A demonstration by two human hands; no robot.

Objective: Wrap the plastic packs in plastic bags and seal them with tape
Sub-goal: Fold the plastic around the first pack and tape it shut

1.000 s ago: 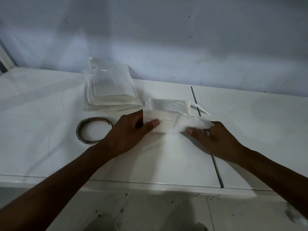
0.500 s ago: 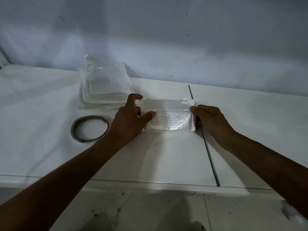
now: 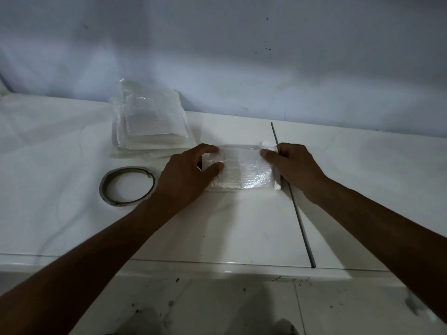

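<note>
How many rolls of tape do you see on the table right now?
1. The tape roll lies flat on the table, left of the left hand holding the pack, in front of the stack of bags. Another could be hidden behind that stack.

Two hands: one left hand [image 3: 186, 175] and one right hand [image 3: 292, 165]. Between them lies one wrapped pack [image 3: 246, 175]. One tape roll [image 3: 127, 184] sits at its 9 o'clock. One stack of clear packs [image 3: 151, 126] sits at 11 o'clock, its layers too blurred to count. One white table [image 3: 60, 153].
</note>
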